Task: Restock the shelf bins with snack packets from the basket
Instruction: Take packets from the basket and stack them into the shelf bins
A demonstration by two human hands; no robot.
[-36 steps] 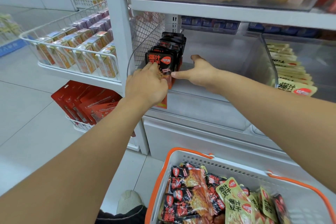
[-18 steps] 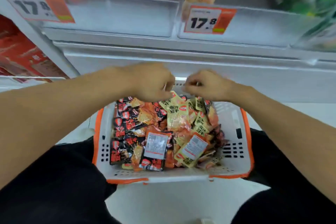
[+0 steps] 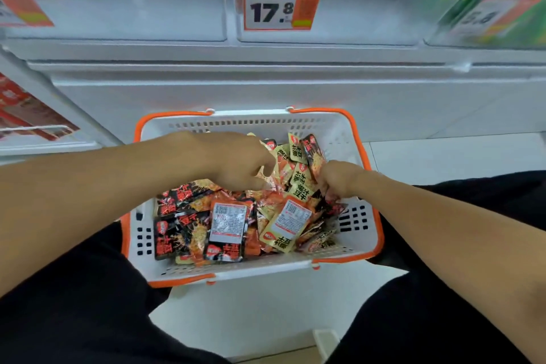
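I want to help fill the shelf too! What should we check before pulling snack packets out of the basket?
1. Basket sits steady on the floor between the knees: ok.
2. Snack packets left inside: ok, plenty, black and yellow mixed.
3. Left hand has a packet: cannot tell, its fingertips are hidden among the pile.
4. Right hand has a packet: ok, fingers curl round the black packets.
5. Room in the clear bin above: ok, its front looks bare.
6. Matching bin for each colour: cannot tell, only the 17.8 price tag reads clearly.

My right hand (image 3: 336, 179) buries its fingertips among the snack packets (image 3: 298, 183), so I cannot tell its grip.
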